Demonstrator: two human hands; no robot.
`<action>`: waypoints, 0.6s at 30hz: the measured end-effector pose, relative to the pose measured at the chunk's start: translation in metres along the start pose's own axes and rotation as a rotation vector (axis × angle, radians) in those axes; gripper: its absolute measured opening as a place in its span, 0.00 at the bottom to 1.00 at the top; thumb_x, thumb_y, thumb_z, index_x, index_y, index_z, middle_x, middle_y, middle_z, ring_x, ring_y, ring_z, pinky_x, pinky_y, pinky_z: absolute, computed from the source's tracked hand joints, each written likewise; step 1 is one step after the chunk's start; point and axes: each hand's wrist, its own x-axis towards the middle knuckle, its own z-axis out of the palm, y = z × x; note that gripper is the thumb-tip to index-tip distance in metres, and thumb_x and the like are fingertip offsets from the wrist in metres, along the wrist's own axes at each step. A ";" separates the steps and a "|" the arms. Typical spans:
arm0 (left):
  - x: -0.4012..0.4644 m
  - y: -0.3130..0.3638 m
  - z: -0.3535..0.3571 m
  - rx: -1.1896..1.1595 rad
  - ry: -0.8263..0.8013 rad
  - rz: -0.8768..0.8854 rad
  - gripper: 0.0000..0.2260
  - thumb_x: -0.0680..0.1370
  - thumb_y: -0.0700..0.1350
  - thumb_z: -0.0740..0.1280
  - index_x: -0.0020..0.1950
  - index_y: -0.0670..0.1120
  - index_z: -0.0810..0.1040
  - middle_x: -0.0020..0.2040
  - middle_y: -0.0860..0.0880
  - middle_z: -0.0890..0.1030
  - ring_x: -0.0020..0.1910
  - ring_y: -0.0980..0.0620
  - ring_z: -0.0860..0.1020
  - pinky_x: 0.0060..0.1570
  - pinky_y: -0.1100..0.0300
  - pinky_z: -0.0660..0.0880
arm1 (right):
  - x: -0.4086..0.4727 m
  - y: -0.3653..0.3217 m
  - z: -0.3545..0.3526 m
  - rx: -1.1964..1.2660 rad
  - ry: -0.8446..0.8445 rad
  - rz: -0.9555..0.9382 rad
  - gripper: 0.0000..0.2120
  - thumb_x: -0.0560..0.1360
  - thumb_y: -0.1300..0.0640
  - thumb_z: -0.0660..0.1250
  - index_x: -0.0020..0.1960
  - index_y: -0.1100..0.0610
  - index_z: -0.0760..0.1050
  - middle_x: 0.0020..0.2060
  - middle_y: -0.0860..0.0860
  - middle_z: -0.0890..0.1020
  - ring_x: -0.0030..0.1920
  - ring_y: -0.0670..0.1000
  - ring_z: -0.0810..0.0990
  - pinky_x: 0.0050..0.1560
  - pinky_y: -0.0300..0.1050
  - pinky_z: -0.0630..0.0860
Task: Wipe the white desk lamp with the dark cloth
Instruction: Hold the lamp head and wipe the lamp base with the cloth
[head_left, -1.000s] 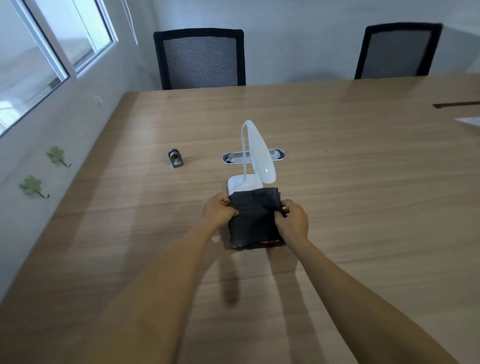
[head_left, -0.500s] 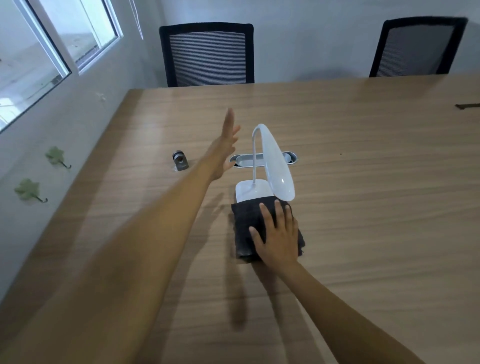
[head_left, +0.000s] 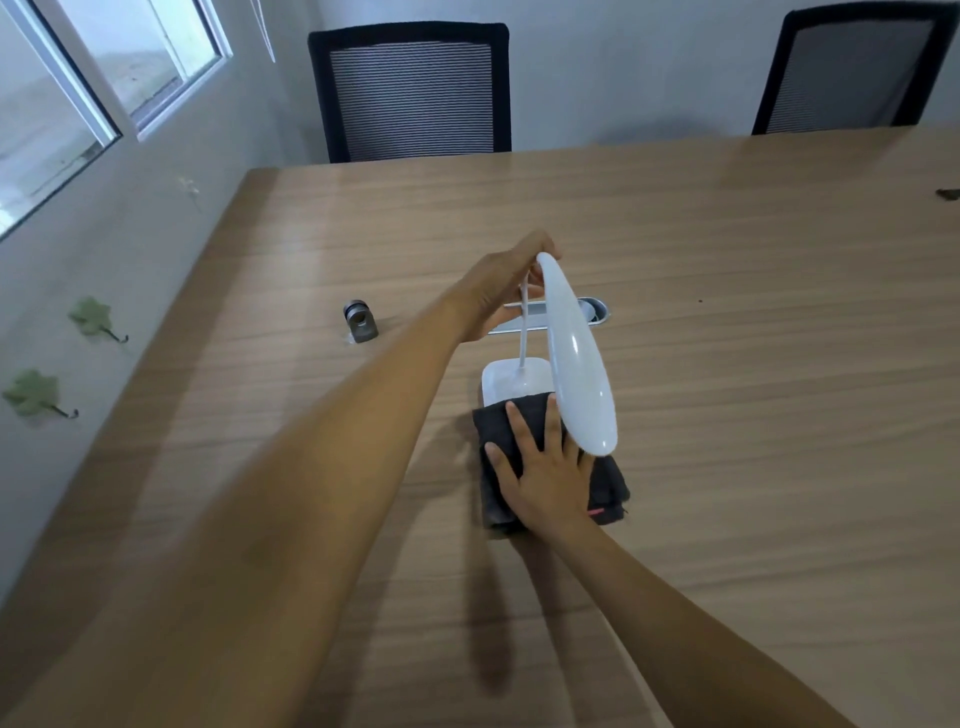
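Wood table (head_left: 727, 312) carries everything. White desk lamp (head_left: 576, 358): left hand (head_left: 498, 291) wrapped around the top bend of its neck, base just past right fingertips. Dark cloth (head_left: 608, 483) folded flat under right hand (head_left: 550, 478), fingers (head_left: 519, 431) spread, palm pressing down.

Our left hand (head_left: 498, 291) reaches far out, arm almost straight, with its fingers curled around the top of the white desk lamp (head_left: 576, 364). Our right hand (head_left: 545, 467) lies flat, palm down, fingers spread, pressing on the dark cloth (head_left: 608, 483). Both arms are bare.
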 end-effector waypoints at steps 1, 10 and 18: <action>0.001 0.000 0.001 0.012 0.004 0.009 0.13 0.63 0.56 0.66 0.36 0.47 0.77 0.53 0.39 0.81 0.51 0.48 0.77 0.60 0.53 0.72 | 0.005 -0.001 0.002 0.028 0.015 0.030 0.43 0.66 0.24 0.37 0.76 0.44 0.46 0.78 0.53 0.46 0.77 0.58 0.45 0.74 0.64 0.51; 0.002 0.007 0.009 0.029 0.087 0.058 0.16 0.78 0.49 0.56 0.31 0.47 0.70 0.32 0.48 0.77 0.39 0.49 0.74 0.53 0.53 0.72 | 0.041 -0.023 -0.007 0.066 0.015 0.050 0.42 0.72 0.31 0.52 0.77 0.55 0.46 0.77 0.56 0.50 0.76 0.58 0.47 0.77 0.57 0.45; 0.005 0.008 0.011 0.051 0.091 0.078 0.17 0.79 0.50 0.54 0.31 0.47 0.68 0.28 0.50 0.75 0.43 0.46 0.75 0.55 0.51 0.72 | 0.036 0.024 0.020 0.143 -0.061 -0.005 0.42 0.69 0.29 0.41 0.76 0.50 0.49 0.76 0.46 0.56 0.76 0.46 0.50 0.76 0.38 0.41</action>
